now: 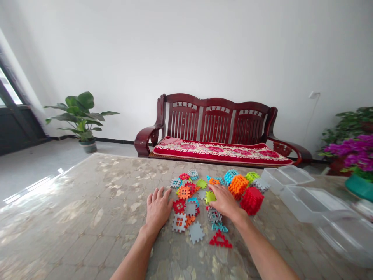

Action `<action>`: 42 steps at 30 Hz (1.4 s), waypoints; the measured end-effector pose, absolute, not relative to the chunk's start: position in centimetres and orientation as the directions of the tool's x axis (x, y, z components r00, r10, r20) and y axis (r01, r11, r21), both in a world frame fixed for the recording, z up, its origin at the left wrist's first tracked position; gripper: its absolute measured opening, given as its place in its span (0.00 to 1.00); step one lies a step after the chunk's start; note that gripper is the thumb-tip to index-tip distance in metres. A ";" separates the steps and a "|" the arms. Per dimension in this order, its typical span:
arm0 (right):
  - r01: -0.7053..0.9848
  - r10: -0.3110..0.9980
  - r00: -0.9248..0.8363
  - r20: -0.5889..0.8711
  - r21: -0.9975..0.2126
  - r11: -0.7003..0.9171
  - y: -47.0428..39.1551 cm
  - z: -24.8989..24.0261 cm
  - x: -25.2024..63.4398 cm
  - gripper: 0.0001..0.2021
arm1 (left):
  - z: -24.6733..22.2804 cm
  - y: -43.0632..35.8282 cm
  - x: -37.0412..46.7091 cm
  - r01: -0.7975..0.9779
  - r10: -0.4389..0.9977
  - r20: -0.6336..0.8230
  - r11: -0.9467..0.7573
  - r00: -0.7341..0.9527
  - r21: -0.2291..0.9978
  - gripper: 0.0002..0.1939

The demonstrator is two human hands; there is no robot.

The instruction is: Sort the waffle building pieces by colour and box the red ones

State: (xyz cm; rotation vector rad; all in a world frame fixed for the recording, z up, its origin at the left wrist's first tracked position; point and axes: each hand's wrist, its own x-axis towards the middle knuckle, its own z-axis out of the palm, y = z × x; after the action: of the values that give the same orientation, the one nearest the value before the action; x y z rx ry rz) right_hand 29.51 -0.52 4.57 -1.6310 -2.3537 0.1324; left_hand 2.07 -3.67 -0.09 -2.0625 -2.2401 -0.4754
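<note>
My left hand (pixel 159 207) lies flat on the table, fingers stretched out, just left of a loose heap of plastic interlocking building tiles. Closest to it are a red window tile (pixel 179 206) and an orange window tile (pixel 183 192). My right hand (pixel 225 198) reaches over the heap's right side, thumb apart from the fingers. Its fingertips are by an orange tile (pixel 214 181), its thumb by a lime green tile (pixel 210 197); whether it touches them I cannot tell. Below lie a grey square tile (pixel 196 232) and a red triangular tile (pixel 220 239).
Right of my right hand stand stacks of red tiles (pixel 251 200), orange tiles (pixel 238 186) and blue tiles (pixel 231 176). Clear plastic boxes (pixel 303 200) sit at the table's right. A wooden bench (pixel 217 120) is behind the patterned table (pixel 96 217). Purple flowers (pixel 354 151) stand far right.
</note>
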 end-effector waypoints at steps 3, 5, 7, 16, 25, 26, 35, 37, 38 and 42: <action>0.900 0.916 -0.376 0.141 -0.180 0.397 -0.7 4.8 29.2 0.25 | -0.1 -3.6 2.1 0.983 0.964 0.246 0.057 -0.099 0.172 0.22; 0.900 0.912 -0.387 0.134 -0.159 0.405 -0.8 5.0 28.8 0.24 | -0.1 -3.6 2.1 0.984 0.965 0.244 0.057 -0.097 0.167 0.22; 0.905 0.914 -0.379 0.142 -0.150 0.399 -0.7 4.9 28.4 0.24 | 0.0 -3.7 2.1 0.984 0.965 0.243 0.055 -0.096 0.169 0.22; 0.799 0.977 -0.167 0.133 -0.562 0.213 2.0 4.6 29.1 0.16 | 0.2 -3.8 2.2 0.983 0.963 0.250 0.057 -0.101 0.177 0.22; 0.830 0.991 -0.049 0.124 -0.547 0.110 3.5 4.8 30.6 0.16 | 0.2 -3.9 2.3 0.984 0.960 0.261 0.055 -0.099 0.169 0.22; 0.841 0.990 -0.057 0.130 -0.528 0.118 3.2 4.8 30.4 0.16 | 0.1 -3.9 2.2 0.984 0.960 0.263 0.055 -0.099 0.170 0.22; 0.958 0.977 -0.186 0.103 -0.202 0.204 1.5 4.7 29.1 0.23 | 0.1 -3.8 2.2 0.985 0.959 0.267 0.049 -0.092 0.164 0.22; 0.957 0.975 -0.200 0.095 -0.194 0.215 1.5 4.6 29.2 0.25 | 0.1 -3.8 2.2 0.986 0.960 0.264 0.051 -0.092 0.158 0.22; 0.956 0.974 -0.208 0.092 -0.193 0.223 1.5 4.6 29.3 0.25 | 0.1 -3.7 2.2 0.987 0.960 0.263 0.051 -0.091 0.155 0.22; 0.950 0.965 -0.250 0.080 -0.173 0.261 1.4 4.4 29.4 0.26 | 0.2 -3.7 2.3 0.988 0.962 0.259 0.053 -0.090 0.147 0.22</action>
State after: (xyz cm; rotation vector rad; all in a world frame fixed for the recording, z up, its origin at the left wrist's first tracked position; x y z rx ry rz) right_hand 29.39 1.44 4.43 -1.8087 -2.3547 0.1325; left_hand 2.25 -3.70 0.15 -2.0554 -2.2113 -0.4385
